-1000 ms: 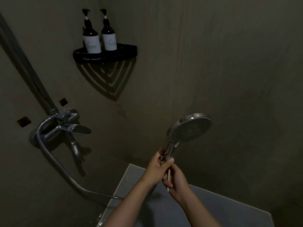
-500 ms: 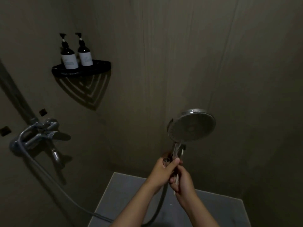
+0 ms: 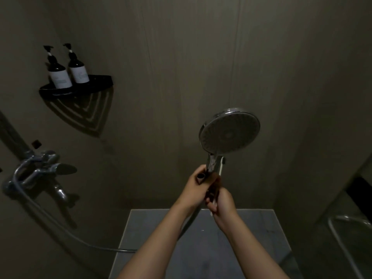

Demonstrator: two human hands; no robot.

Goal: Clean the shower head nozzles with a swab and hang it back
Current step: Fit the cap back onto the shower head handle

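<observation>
We turn the round chrome shower head (image 3: 229, 133), and its nozzle face swings toward us: a slim tilted oval a second ago, a fuller disc now. In our right hand (image 3: 222, 202) the thin white swab (image 3: 221, 168) climbs, and its upper tip now shows beside the head's neck.

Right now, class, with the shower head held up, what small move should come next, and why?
Probably raise the right hand so the swab tip reaches the nozzles of the shower head. The left hand grips the handle with the nozzles facing the camera, while the swab lies beside the handle, tip below them.
</observation>
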